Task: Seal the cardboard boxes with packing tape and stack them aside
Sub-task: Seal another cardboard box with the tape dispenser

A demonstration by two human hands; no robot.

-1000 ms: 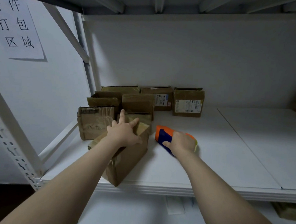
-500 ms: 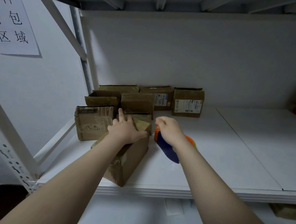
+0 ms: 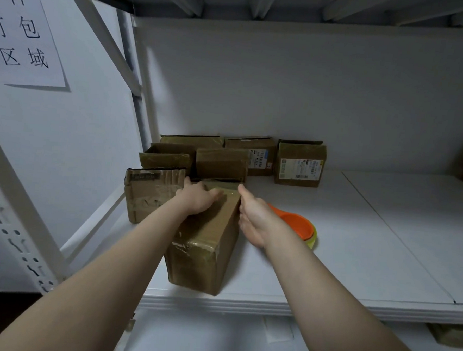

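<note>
Bracing the box [image 3: 209, 260] at the shelf [image 3: 356, 250] front, the left grip [image 3: 196, 201] is pressing spread on its taped top, the right grip [image 3: 253, 221] lying flat against its side, likely readying a lift to stack.

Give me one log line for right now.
left hand: flat on box top | right hand: against box's right side | dispenser: lying on shelf, unheld
</note>
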